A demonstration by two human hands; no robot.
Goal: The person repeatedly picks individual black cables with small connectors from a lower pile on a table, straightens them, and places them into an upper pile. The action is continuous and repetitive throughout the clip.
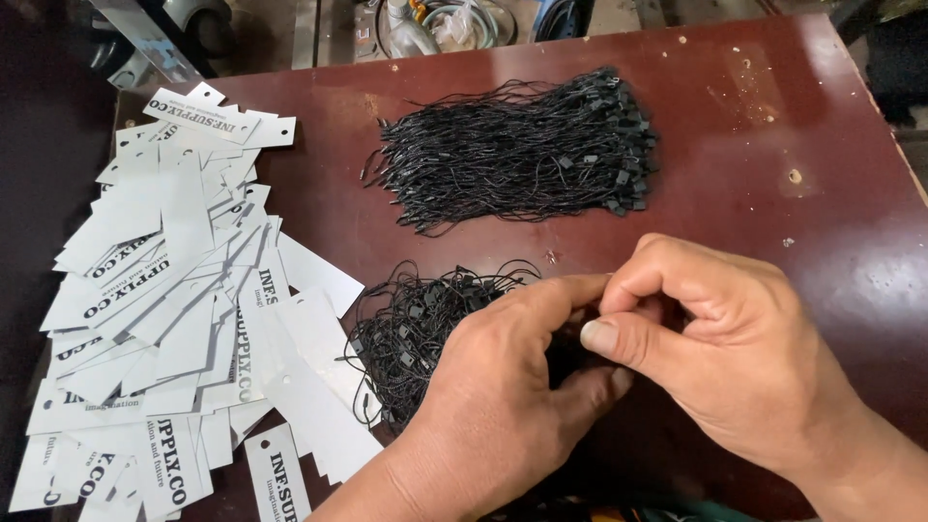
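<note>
both the left hand (493,387) and right hand (715,338) pinch black strings (416,319) from a loose pile on the desk (831,193), beside white tags (184,290).

Small workshop or packing station. Worn dark-red tabletop (773,145), scuffed, chipped. Heap of white printed card tags (174,290) with punched holes on left. Two bundles of black string tag loops (512,155). Clutter of bottles, plastic bags (435,24) beyond far edge.

Tangled black tag strings (416,324) under both hands.
</note>
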